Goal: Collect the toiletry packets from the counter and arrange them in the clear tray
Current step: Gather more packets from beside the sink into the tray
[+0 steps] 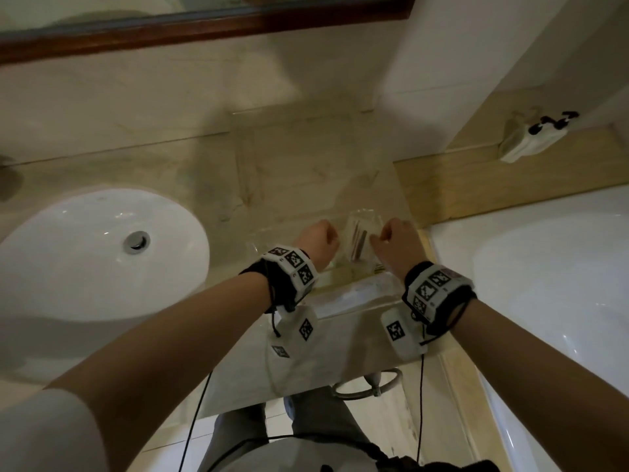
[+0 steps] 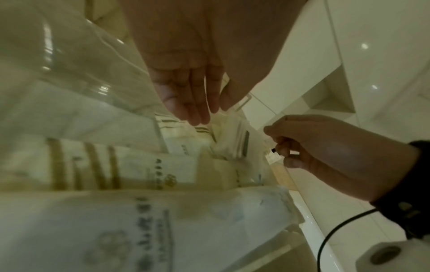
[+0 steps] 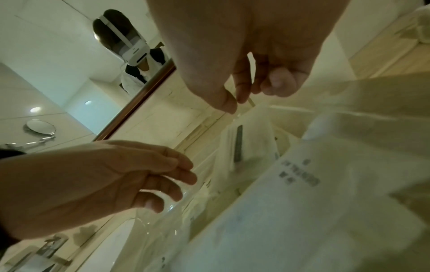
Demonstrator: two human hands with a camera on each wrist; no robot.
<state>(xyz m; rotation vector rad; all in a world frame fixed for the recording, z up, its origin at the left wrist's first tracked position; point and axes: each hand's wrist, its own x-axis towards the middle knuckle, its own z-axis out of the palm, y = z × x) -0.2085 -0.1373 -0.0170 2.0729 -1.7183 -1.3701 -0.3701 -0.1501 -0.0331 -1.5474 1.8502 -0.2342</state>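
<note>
A clear tray (image 1: 357,292) sits at the front right of the counter and holds several white toiletry packets (image 2: 111,167) with gold stripes and printed text. Between my hands a clear packet (image 1: 359,241) with a dark slim item inside stands upright over the tray. My right hand (image 1: 394,240) pinches its top edge between thumb and forefinger (image 3: 229,104). My left hand (image 1: 316,243) hovers just left of that packet (image 3: 244,143), its fingers (image 2: 197,110) straight and holding nothing. Whether they touch the packets below is unclear.
A white oval sink (image 1: 102,253) lies to the left, a white bathtub (image 1: 561,284) to the right. A wood-framed mirror (image 1: 204,32) runs along the back wall. A white pouch (image 1: 531,141) sits on the wooden ledge. A metal ring (image 1: 371,386) hangs under the counter.
</note>
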